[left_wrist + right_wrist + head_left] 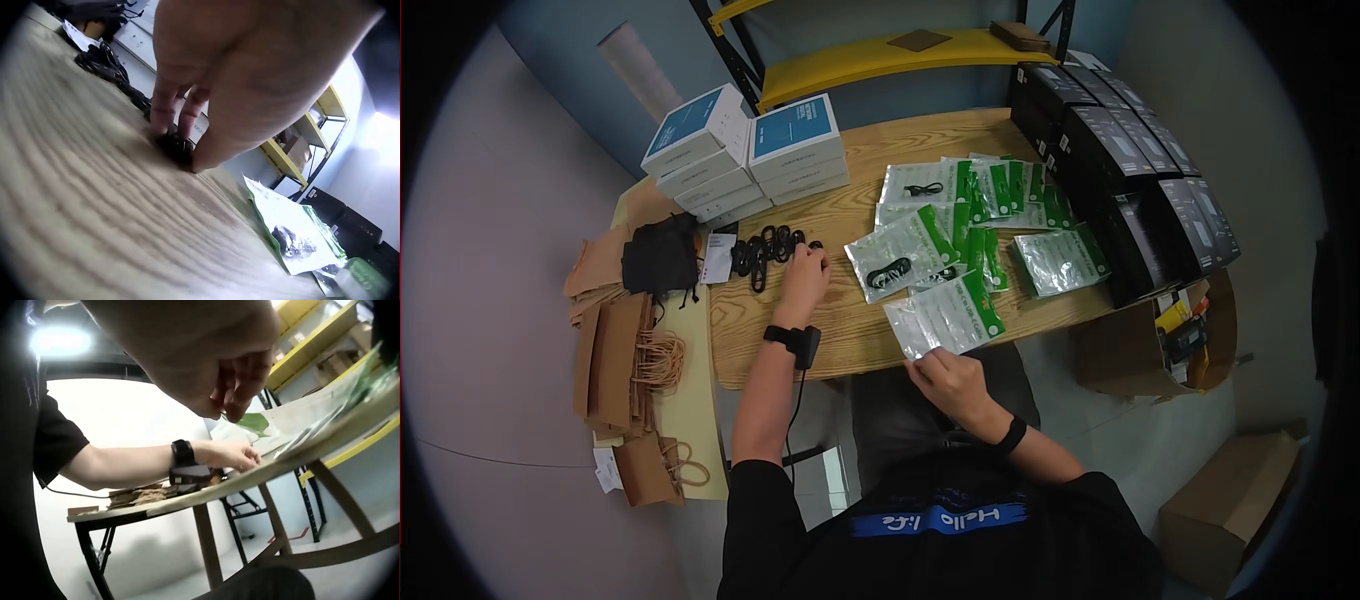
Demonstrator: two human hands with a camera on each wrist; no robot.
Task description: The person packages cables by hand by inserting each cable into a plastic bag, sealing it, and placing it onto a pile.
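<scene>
1. The left hand [803, 280] reaches down to the wooden tabletop [840, 335], its fingers and thumb pinching a small black coiled cable [177, 149] at the right end of a row of coiled black cables [757, 258].
2. The right hand [955, 388] pinches the near edge of a clear and green bag [940, 320] at the front edge of the tabletop.
3. Beyond the held bag, loose clear and green bags [908, 243] lie overlapping across the middle; some have a black cable visible in or on them. They fill much of the space between the left hand and the right side.
4. Right of the held bag sits a neat stack of similar bags [1050, 268], close against tall piles of black boxes [1105, 140] that wall off the right end.
5. White and blue boxes [798, 150] are stacked just behind the cable row, blocking the way straight back.
6. Left of the cables are a white card [718, 259] and black pouches [662, 258]; nearer the person, brown paper bags [610, 350] line the left side.
7. A cord [796, 410] hangs from the device [805, 347] on the left wrist, past the tabletop's front edge.
8. A yellow shelf [890, 72] stands behind; an open carton [1105, 360] of mixed items sits below the right end.
</scene>
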